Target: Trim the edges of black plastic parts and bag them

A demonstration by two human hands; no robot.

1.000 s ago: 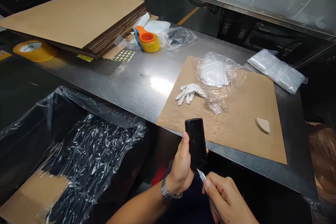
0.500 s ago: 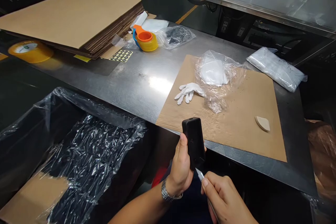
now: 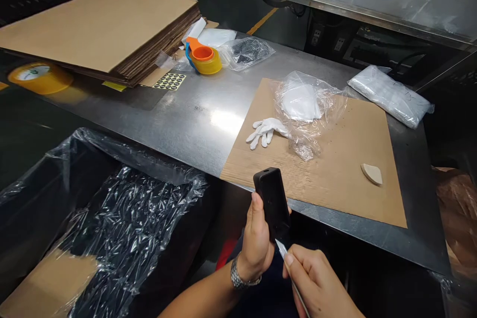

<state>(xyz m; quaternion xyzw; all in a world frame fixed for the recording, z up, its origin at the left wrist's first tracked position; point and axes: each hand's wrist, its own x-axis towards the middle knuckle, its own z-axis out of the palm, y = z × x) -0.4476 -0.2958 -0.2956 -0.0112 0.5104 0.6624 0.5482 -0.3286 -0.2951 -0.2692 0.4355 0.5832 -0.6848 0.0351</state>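
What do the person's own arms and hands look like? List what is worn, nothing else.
Both hands are bare: no gloves, no rings in view. The left hand has a silver metal link wristwatch at the wrist. The right hand wears nothing. No sleeve shows on either forearm. Fingernails are short and unpainted.

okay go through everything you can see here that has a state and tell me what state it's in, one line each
left hand: closed around the black part, holding it upright
black part: held above the table edge
right hand: gripping the blade
blade: tip at the black part's lower end
white glove: lying flat, unworn
clear bag: crumpled, on the cardboard sheet
tape dispenser: resting on the table
cardboard stack: flat, piled
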